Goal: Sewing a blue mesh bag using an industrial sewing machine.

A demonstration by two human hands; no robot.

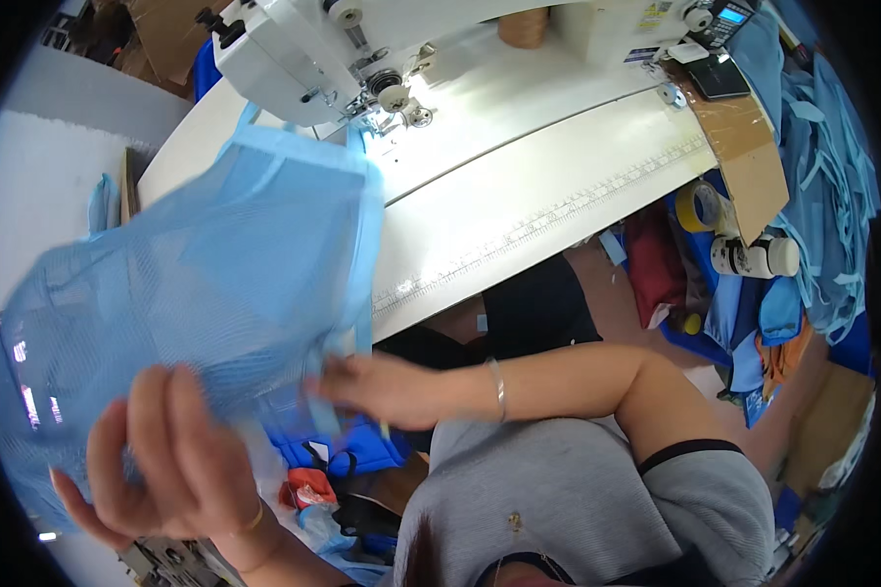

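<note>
A large light-blue mesh bag point(235, 249) with solid blue edging spreads across the left side. Its upper corner lies on the table under the needle area of a white sewing machine point(294, 68). My right hand point(387, 389), smeared by motion, is closed on the lower right edge of the mesh. In front of the lower mesh, my left hand point(171, 460) is raised with its fingers apart and slightly bent. Its thumb side is partly hidden, and no cloth shows gripped in it.
A ruler strip point(548, 210) runs along the front of the white sewing table point(480, 186). At the right are a tape roll point(698, 205), a white bottle point(754, 256), a cardboard flap point(749, 161) and hanging blue fabric pieces point(832, 196). A thread cone point(524, 29) stands behind.
</note>
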